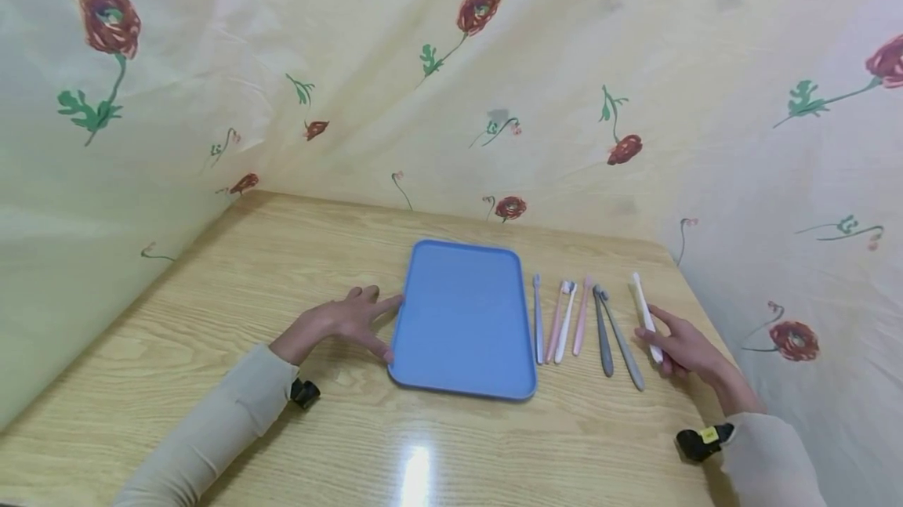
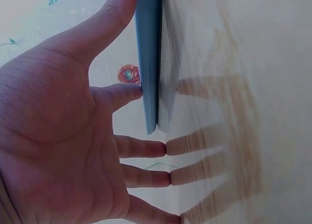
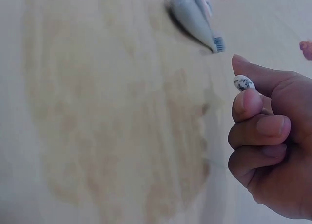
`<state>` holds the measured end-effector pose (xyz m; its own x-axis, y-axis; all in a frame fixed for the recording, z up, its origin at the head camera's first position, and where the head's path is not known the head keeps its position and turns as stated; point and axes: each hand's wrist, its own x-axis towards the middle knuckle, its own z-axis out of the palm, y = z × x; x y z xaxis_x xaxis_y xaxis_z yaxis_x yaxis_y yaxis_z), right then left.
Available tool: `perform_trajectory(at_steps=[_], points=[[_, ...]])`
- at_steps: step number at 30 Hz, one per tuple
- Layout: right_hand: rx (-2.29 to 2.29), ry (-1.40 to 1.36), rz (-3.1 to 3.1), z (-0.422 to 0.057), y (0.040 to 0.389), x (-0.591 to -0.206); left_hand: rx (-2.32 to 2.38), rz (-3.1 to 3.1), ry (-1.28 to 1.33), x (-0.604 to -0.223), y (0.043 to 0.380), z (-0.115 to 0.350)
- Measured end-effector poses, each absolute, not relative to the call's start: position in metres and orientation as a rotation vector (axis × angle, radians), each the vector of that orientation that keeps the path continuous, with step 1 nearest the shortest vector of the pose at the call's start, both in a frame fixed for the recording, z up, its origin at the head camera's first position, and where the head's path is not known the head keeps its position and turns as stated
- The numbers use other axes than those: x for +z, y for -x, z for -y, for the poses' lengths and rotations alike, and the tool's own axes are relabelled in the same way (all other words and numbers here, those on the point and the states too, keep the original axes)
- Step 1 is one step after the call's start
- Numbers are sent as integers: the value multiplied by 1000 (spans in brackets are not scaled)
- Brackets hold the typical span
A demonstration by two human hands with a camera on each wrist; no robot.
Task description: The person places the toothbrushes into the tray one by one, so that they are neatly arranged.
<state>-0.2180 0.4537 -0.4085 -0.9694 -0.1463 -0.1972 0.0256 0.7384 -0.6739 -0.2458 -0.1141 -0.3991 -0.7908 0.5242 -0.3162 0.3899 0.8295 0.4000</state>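
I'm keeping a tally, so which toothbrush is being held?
The rightmost toothbrush, a white one, in the right hand; the other six toothbrushes lie on the table.

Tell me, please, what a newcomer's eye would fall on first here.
Probably the blue tray, near the middle of the head view, with the left grip touching its left edge. Next, six brushes lie in a loose row right of it, and beyond them the right grip holds a white brush.
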Motion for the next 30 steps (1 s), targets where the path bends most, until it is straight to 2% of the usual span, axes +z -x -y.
perform_trajectory(at_steps=[11, 30], points=[[-1169, 182, -2689, -436, 225, -390, 457, -2585, -664, -401, 247, 115], [-1359, 263, -2631, -367, 232, -355, 424, -2596, -672, -400, 246, 114]])
